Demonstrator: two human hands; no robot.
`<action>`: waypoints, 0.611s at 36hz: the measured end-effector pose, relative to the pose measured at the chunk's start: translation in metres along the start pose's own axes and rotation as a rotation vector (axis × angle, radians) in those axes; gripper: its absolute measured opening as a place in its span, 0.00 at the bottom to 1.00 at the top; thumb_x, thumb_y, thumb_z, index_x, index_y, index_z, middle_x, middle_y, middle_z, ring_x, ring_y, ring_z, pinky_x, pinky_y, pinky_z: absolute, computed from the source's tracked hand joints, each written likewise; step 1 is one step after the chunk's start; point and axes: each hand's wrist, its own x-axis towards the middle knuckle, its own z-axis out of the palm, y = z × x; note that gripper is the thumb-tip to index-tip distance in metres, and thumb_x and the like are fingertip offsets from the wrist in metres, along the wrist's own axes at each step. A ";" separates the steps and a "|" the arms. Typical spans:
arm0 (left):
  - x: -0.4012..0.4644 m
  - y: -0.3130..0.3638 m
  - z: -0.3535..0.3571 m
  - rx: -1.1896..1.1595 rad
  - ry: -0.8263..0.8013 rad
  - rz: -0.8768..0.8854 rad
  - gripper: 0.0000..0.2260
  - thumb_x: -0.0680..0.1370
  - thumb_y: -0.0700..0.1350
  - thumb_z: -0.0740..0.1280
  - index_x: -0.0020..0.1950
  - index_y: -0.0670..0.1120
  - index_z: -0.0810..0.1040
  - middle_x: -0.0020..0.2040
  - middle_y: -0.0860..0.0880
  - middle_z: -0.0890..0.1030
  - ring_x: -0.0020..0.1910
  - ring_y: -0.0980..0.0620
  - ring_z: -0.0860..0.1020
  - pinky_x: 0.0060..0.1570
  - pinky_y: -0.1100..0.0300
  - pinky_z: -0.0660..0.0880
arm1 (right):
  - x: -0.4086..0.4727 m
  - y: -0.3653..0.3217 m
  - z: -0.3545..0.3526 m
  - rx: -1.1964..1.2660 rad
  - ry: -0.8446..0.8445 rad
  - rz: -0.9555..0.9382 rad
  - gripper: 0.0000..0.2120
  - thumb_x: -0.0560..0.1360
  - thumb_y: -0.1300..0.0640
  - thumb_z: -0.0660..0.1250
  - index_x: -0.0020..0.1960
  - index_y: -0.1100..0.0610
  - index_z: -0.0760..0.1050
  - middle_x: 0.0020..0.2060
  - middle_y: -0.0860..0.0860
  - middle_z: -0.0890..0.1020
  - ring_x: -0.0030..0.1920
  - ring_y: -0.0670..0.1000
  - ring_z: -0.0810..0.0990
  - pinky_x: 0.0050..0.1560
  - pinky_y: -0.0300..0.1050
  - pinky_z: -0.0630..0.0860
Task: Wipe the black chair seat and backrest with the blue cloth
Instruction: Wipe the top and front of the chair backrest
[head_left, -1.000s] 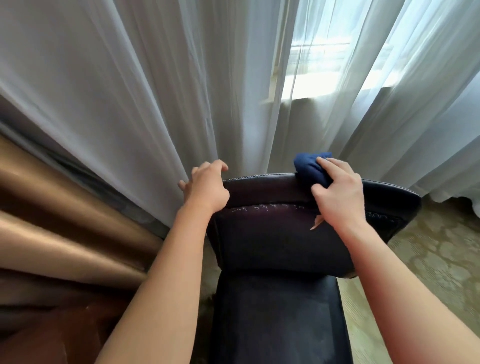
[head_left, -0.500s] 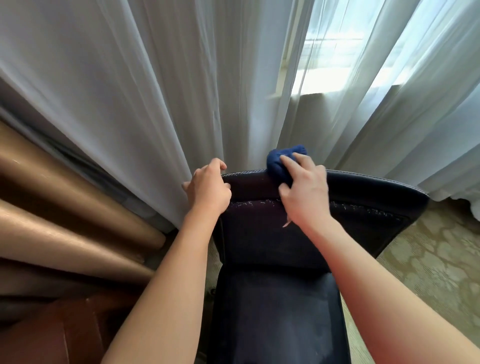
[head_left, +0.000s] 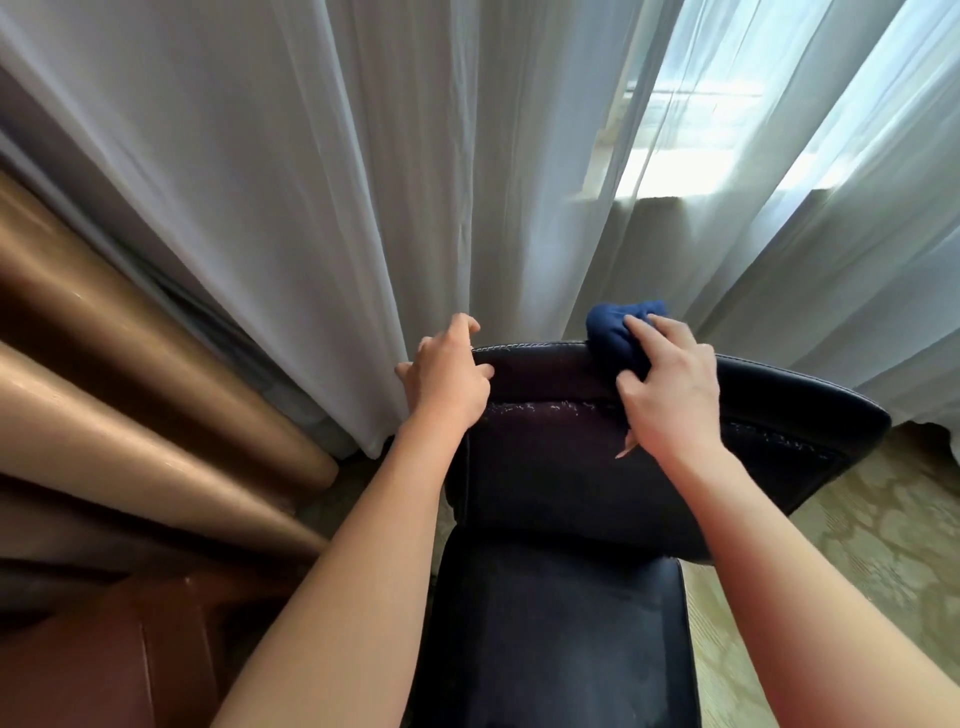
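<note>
The black chair stands in front of me with its backrest (head_left: 571, 467) facing me and its seat (head_left: 561, 634) below. White scuff marks run along a seam near the backrest's top. My left hand (head_left: 447, 384) grips the backrest's top left corner. My right hand (head_left: 670, 384) presses the bunched blue cloth (head_left: 618, 327) onto the top edge, around its middle. The cloth pokes out above my fingers; the rest of it is under my palm.
White sheer curtains (head_left: 363, 208) hang right behind the chair, with a bright window (head_left: 691, 166) at the upper right. Heavy brown drapes (head_left: 104, 389) fill the left side. A reddish-brown surface (head_left: 104, 665) lies at the lower left. Patterned carpet (head_left: 857, 545) shows on the right.
My right hand slid the blue cloth left along the top edge, then back to the right. My left hand stayed on the corner.
</note>
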 end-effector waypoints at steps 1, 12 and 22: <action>0.000 0.000 0.001 0.015 0.008 0.012 0.19 0.79 0.45 0.71 0.67 0.53 0.70 0.61 0.51 0.80 0.64 0.47 0.74 0.56 0.50 0.63 | 0.000 -0.006 0.004 -0.006 -0.002 -0.002 0.28 0.73 0.62 0.67 0.72 0.51 0.72 0.71 0.49 0.72 0.59 0.61 0.70 0.62 0.49 0.68; -0.006 -0.003 0.004 -0.052 0.043 0.007 0.21 0.79 0.46 0.71 0.70 0.53 0.70 0.63 0.51 0.79 0.65 0.47 0.74 0.60 0.48 0.66 | -0.004 -0.043 0.030 0.014 -0.099 -0.164 0.30 0.71 0.62 0.68 0.72 0.47 0.72 0.71 0.48 0.72 0.58 0.58 0.71 0.59 0.49 0.71; -0.004 -0.041 0.003 -0.299 -0.055 -0.103 0.10 0.80 0.43 0.69 0.60 0.51 0.76 0.50 0.56 0.79 0.53 0.50 0.79 0.57 0.51 0.77 | -0.007 -0.025 0.016 0.010 -0.022 -0.047 0.30 0.72 0.61 0.68 0.73 0.46 0.70 0.73 0.46 0.69 0.59 0.57 0.70 0.59 0.47 0.69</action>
